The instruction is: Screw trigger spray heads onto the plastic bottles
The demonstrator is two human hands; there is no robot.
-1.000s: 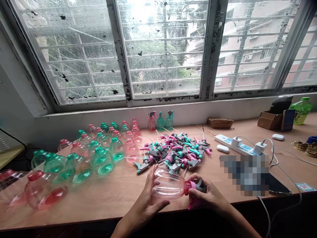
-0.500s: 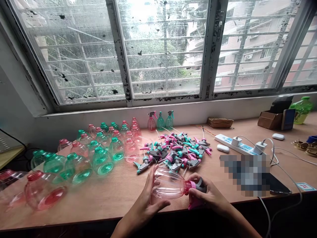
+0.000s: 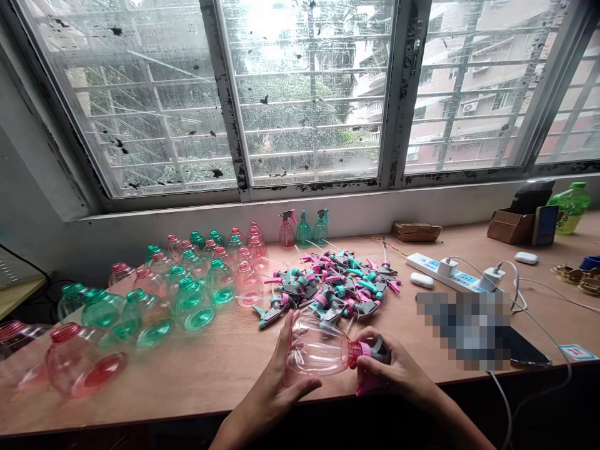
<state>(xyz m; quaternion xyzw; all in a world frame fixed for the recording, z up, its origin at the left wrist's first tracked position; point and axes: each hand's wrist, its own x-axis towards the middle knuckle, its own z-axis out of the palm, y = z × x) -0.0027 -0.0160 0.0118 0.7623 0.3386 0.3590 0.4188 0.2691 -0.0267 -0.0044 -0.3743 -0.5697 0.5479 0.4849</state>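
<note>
In the head view, holds a translucent pink spray bottle (image 3: 319,353) on its side, glossy and rounded, above the near edge of a brown wooden table (image 3: 210,375), reddish neck pointing right. Has the left hand (image 3: 284,372) cupped against the base, fingers resting along it and thumb stretched out apart; has the fingers of the right hand (image 3: 396,365) curled closed around a grey-and-pink trigger sprayer (image 3: 379,350) at the neck. Offers marks too small to read on a little card (image 3: 579,354) at near right. Includes, on the table, a heap of pink, teal and grey sprayer heads (image 3: 328,289) beyond the hands, open-necked pink and green bottles (image 3: 194,306) to the left, three sprayer-topped bottles (image 3: 304,232) at the far side, and a white power strip (image 3: 462,281) to the right. Looks out through a grimy window (image 3: 309,94) with a flaking frame onto trees and buildings.
</note>
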